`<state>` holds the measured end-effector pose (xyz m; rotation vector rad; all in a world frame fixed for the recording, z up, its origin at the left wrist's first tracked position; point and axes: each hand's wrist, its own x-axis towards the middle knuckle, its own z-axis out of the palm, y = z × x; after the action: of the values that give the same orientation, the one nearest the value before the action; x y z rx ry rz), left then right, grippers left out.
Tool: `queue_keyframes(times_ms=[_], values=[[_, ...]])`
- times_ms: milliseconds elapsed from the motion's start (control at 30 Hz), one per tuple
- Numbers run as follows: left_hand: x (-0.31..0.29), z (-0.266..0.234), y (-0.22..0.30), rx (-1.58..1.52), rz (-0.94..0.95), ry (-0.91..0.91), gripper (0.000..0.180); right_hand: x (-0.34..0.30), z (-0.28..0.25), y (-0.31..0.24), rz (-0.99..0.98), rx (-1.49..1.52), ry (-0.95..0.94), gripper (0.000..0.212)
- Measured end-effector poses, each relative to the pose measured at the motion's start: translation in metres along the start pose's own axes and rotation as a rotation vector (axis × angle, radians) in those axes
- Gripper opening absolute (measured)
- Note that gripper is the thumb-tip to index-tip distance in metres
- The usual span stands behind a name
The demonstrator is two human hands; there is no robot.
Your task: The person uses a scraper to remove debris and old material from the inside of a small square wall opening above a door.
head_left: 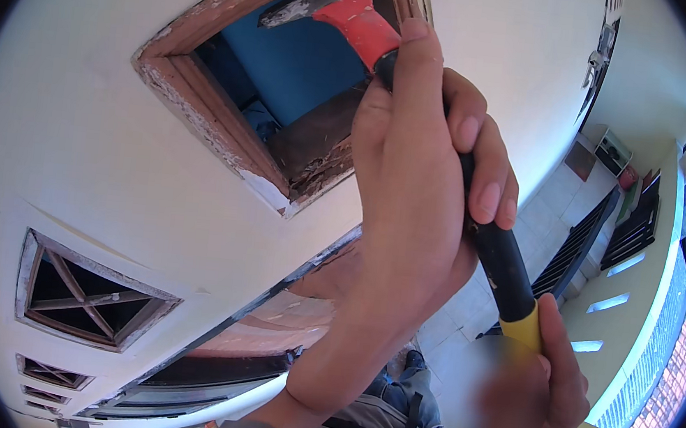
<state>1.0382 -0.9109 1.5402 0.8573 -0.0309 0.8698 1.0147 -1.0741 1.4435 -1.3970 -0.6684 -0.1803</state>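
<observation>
The left hand's (416, 188) grip wrapped the hatchet (505, 271) near its red-painted head; the right hand (564, 388) clasped its yellow end. Doing well likely meant shallow, controlled strokes along the weathered window frame (214, 113) behind.

And scanning across, no readable lettering or number turns up: none on the tool's handle (505, 267), none on the pale wall (77, 147), no legible sign anywhere.
</observation>
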Motion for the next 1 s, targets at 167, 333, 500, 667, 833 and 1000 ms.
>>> queue_keyframes(times_ms=[167, 333, 500, 667, 833, 1000], values=[[0.002, 0.002, 0.007, -0.049, -0.026, 0.059, 0.043, 0.006, -0.006, -0.022, 0.042, 0.018, 0.001, 0.047], [-0.002, 0.004, 0.008, -0.11, -0.061, 0.009, 0.038, 0.0, -0.012, -0.038, 0.169, -0.113, 0.061, 0.052], [-0.001, 0.006, 0.009, -0.116, -0.142, 0.049, 0.041, -0.006, -0.011, -0.038, 0.307, -0.078, 0.161, 0.053], [-0.001, 0.0, -0.005, -0.238, -0.209, 0.078, 0.049, -0.006, -0.008, -0.033, 0.265, -0.184, 0.255, 0.053], [0.004, -0.006, 0.003, -0.129, -0.172, -0.046, 0.053, -0.006, -0.011, -0.03, 0.237, -0.202, 0.266, 0.053], [0.004, 0.003, 0.009, -0.03, -0.13, -0.004, 0.053, 0.022, -0.006, -0.044, 0.097, -0.168, 0.004, 0.058]])
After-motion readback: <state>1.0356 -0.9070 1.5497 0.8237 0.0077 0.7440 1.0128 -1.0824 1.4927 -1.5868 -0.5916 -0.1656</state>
